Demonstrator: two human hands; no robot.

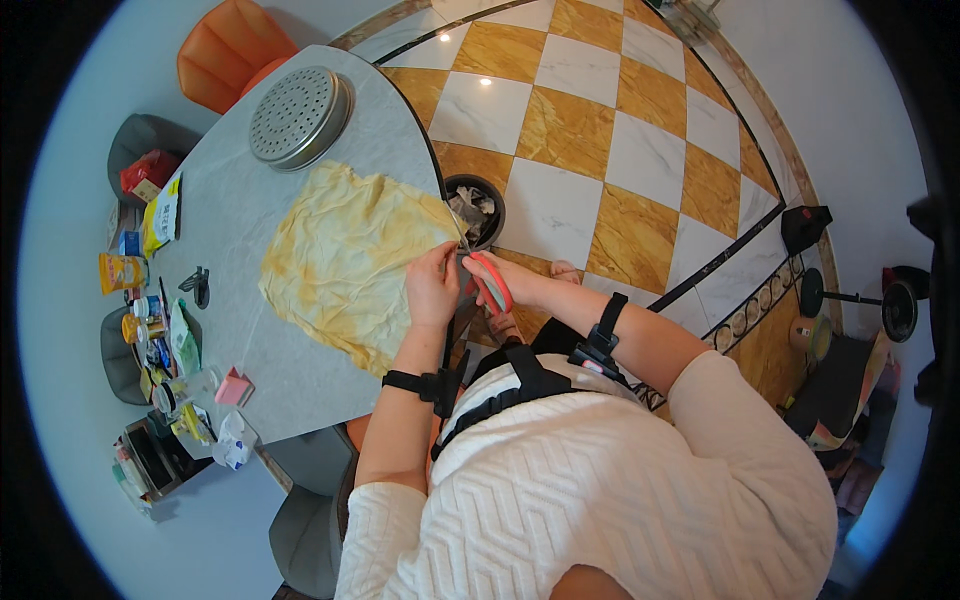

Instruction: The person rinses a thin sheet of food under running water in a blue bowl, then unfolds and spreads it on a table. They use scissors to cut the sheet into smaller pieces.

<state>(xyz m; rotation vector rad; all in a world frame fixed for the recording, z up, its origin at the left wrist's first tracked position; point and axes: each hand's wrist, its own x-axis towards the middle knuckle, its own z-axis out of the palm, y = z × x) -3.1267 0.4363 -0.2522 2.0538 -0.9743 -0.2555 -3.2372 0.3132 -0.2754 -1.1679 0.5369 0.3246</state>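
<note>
A wrinkled, yellow-stained pale cloth (337,255) lies spread over the grey table, reaching its edge. My left hand (433,283) pinches the cloth's edge close to the table rim. In my right hand (517,277) is a pair of scissors with red handles (502,285). Their blades point away from me along the cloth's near corner, beside my left fingertips. How far the blades are apart is too small to tell. Below them, past the table edge, a dark bin (493,231) holds crumpled waste.
A round perforated metal steamer tray (292,116) sits at the table's far end. Along the left side stand snack bags (161,217), jars (148,306), a pink box (235,387) and a tissue pack (235,441). Chairs (236,52) surround the grey table (232,247).
</note>
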